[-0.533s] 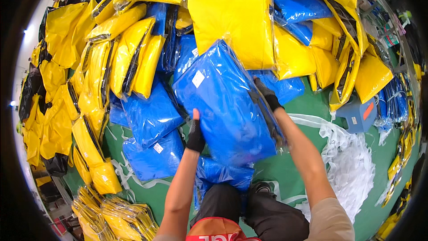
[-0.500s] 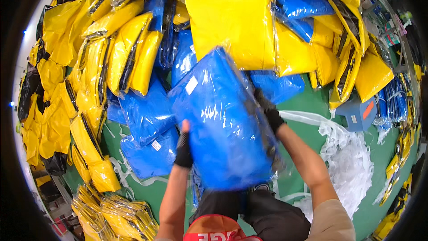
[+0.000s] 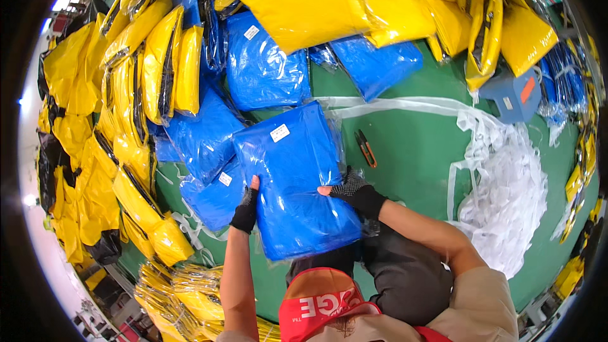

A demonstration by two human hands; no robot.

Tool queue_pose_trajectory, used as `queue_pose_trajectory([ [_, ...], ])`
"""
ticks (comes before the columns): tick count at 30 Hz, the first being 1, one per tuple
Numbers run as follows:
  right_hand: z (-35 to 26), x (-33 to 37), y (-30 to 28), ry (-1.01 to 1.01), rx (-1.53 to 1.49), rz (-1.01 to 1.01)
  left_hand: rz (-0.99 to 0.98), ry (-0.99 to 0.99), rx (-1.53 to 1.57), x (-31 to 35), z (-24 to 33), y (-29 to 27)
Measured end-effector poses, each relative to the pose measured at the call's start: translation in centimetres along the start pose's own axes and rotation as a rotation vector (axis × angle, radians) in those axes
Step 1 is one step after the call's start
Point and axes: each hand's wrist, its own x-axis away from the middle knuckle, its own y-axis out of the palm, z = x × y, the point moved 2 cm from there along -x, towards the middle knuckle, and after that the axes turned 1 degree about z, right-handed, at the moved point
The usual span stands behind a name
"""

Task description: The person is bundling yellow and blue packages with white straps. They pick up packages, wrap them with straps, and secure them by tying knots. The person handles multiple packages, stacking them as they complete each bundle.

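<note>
A folded blue sheet in a clear plastic bag (image 3: pixel 288 171), with a white label near its far edge, is held in front of my lap. My left hand (image 3: pixel 246 206), in a black fingerless glove, grips its left edge with the thumb on top, the other fingers mostly hidden beneath. At the right edge my right hand (image 3: pixel 356 191), gloved alike with pale dots, presses its thumb on the top face; its remaining fingers are partly hidden. Orange-handled thread snips (image 3: pixel 365 149) lie on the green floor beyond my right hand.
Yellow bagged packages (image 3: pixel 297 3) pile up at the far side and left. More blue packages (image 3: pixel 266 63) lie ahead. White strips (image 3: pixel 503 196) heap on the right, near a blue-grey box (image 3: pixel 513 96). Flat yellow bundles (image 3: pixel 183 297) sit at the lower left.
The blue package has come down toward my lap and lies flatter. My right hand has moved nearer along its right edge, with its thumb now on top. The snips have come into sight.
</note>
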Motion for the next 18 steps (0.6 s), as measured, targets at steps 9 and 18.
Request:
queue_pose_trajectory([
  [9,-4.0,0.2,-2.9,-0.292,-0.386,0.378,-0.136,0.301,0.104,6.7,8.7,8.1],
  [18,6.0,13.4,2.7,-0.101,-0.138,0.077,-0.009,0.486,-0.282,9.0,-9.6,-3.0],
])
